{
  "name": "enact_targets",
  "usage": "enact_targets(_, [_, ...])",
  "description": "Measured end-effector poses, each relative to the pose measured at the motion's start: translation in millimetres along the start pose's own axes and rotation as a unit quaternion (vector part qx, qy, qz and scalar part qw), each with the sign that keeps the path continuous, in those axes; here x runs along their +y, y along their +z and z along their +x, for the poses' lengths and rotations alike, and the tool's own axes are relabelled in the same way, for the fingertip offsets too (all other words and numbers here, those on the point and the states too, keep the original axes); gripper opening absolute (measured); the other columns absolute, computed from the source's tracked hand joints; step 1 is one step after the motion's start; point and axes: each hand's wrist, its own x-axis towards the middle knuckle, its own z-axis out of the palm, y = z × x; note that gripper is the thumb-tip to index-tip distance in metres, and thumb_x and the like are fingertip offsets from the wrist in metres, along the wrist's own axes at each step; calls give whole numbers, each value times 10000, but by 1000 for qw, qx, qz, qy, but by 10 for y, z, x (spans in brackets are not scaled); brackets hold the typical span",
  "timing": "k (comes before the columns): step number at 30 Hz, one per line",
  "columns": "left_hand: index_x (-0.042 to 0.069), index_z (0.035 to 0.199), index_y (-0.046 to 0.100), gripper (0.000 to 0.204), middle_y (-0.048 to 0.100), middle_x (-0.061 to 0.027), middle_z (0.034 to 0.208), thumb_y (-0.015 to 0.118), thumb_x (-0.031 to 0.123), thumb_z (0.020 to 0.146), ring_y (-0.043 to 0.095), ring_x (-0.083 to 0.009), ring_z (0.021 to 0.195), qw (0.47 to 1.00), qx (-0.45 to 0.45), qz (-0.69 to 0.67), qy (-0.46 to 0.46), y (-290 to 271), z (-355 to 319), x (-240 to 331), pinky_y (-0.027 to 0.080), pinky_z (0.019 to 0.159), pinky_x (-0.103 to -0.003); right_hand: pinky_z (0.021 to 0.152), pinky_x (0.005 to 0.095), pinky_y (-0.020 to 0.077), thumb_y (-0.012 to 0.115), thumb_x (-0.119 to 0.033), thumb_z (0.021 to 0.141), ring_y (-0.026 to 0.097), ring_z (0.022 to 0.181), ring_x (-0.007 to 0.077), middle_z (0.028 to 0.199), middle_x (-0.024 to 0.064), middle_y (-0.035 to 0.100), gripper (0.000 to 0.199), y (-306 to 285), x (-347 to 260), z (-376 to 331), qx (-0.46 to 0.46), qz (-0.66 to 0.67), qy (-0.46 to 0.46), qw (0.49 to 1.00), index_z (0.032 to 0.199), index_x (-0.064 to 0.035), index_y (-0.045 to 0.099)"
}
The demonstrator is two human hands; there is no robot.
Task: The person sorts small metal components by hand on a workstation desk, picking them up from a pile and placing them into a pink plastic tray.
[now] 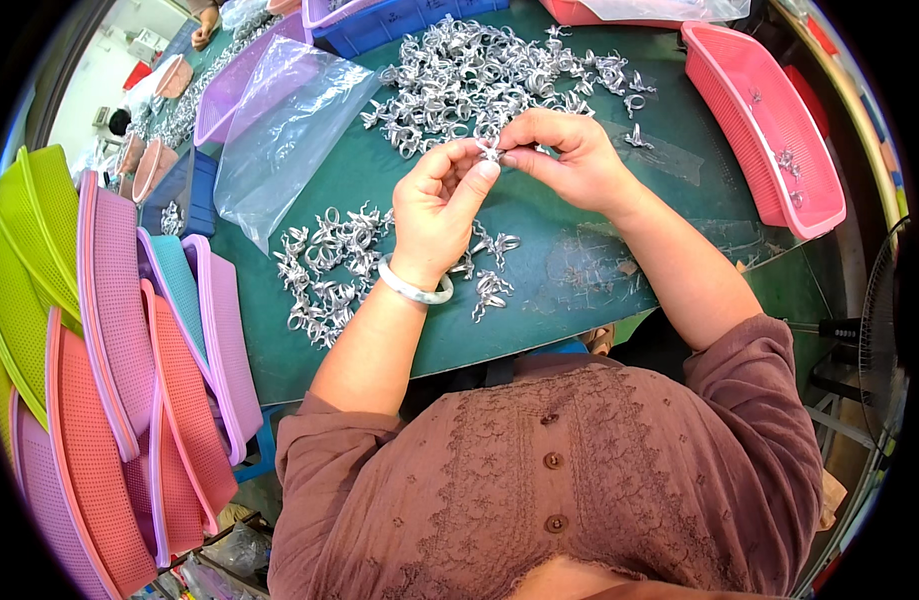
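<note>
Small silver metal part [490, 152] is pinched between both hands above the green counter [559, 215], just in front of the large heap of parts [479, 75]. Left hand [441, 205] is closed on it with thumb and fingertips; a pale bangle [413, 288] is worn at that wrist. Right hand [564, 155] is closed on the same part from the other side. Smaller pile [324, 265] lies under the left forearm. Clear bag [279, 130] lies at left, pink basket [769, 125] at right, stacked coloured baskets [129, 350] at far left.

Green worktable [579, 290], fan [884, 330] alongside
</note>
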Motion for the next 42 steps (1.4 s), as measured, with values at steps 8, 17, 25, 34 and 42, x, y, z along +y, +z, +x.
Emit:
enact_targets(8, [4, 1077, 495, 340, 578, -62, 955, 592, -59, 757, 563, -112, 849, 999, 0, 29, 29, 9, 16, -30, 460, 767, -242, 676, 221, 452, 602, 1, 761, 552, 759, 85, 820, 31, 590, 139, 30, 55, -22, -6, 112, 41, 993, 899, -12, 595])
enact_targets(17, [5, 1141, 442, 423, 571, -74, 970, 583, -74, 751, 558, -124, 872, 1000, 0, 21, 14, 28, 22, 8, 456, 776, -248, 684, 215, 450, 598, 1, 768, 547, 768, 76, 825, 19, 586, 163, 48, 29, -20, 8, 125, 54, 991, 930, -8, 588])
enact_targets(25, [0, 1180, 413, 462, 564, -78, 989, 565, -85, 751, 556, -134, 898, 999, -2, 37, 39, 27, 15, -5, 446, 806, -261, 647, 210, 435, 619, -4, 747, 524, 713, 70, 789, 9, 562, 128, 24, 24, -16, -7, 104, 51, 993, 872, -14, 590])
enact_targets(34, [-1, 1154, 446, 419, 526, -79, 1051, 558, -95, 761, 535, -148, 966, 998, -2, 51, 42, 26, -6, -28, 447, 823, -244, 637, 225, 430, 602, 29, 722, 532, 718, 101, 788, 25, 556, 103, 10, -12, 3, -3, 43, -5, 999, 806, -26, 581])
enact_targets(42, [-17, 972, 548, 231, 521, -58, 998, 550, -102, 757, 550, -114, 877, 992, -18, 103, 71, 28, 1, -81, 460, 747, -213, 617, 234, 429, 562, 51, 702, 526, 698, 111, 777, 33, 549, 115, 71, 44, -20, 7, 13, -24, 1000, 781, -33, 559])
